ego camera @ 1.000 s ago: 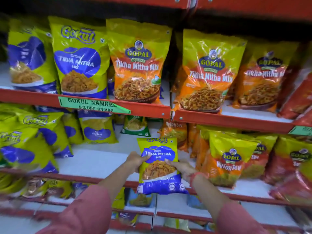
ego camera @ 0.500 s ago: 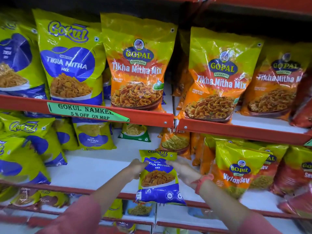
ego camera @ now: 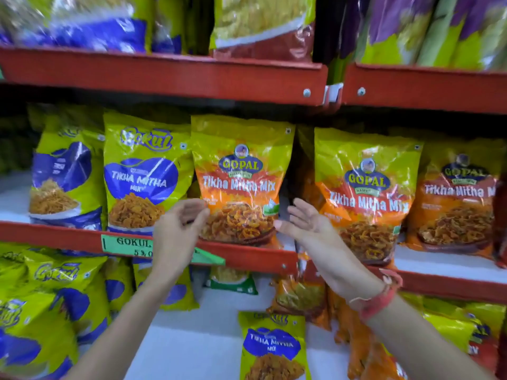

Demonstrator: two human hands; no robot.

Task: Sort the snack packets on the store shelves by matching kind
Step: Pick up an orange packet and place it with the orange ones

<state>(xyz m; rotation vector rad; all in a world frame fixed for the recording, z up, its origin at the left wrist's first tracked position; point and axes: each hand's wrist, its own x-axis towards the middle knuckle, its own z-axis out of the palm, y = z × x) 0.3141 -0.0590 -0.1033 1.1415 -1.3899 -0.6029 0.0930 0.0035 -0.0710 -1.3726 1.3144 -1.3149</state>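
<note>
A large orange and green Gopal Tikha Mitha Mix packet (ego camera: 241,171) stands upright on the middle shelf, between a green and blue Gokul Tikha Mitha packet (ego camera: 145,174) and another Gopal packet (ego camera: 367,193). My left hand (ego camera: 178,229) hovers at its lower left edge with fingers curled and apart, fingertips near or touching it. At its lower right edge is my right hand (ego camera: 307,226), open with the palm facing left. A small Gokul Tikha Mitha Mix packet (ego camera: 274,349) stands on the lower shelf below, in neither hand.
Red shelf rims (ego camera: 247,256) run across with a green Gokul price tag (ego camera: 126,244). Gokul packets (ego camera: 41,311) fill the lower left, orange and Gopal packets (ego camera: 301,294) the lower right. A top shelf (ego camera: 164,72) holds more packets. White shelf floor (ego camera: 197,344) shows at lower centre.
Both hands let go of the small Gokul packet, which now stands on the lower shelf. They rose to the sides of the large Gopal packet. The view tilted upward.
</note>
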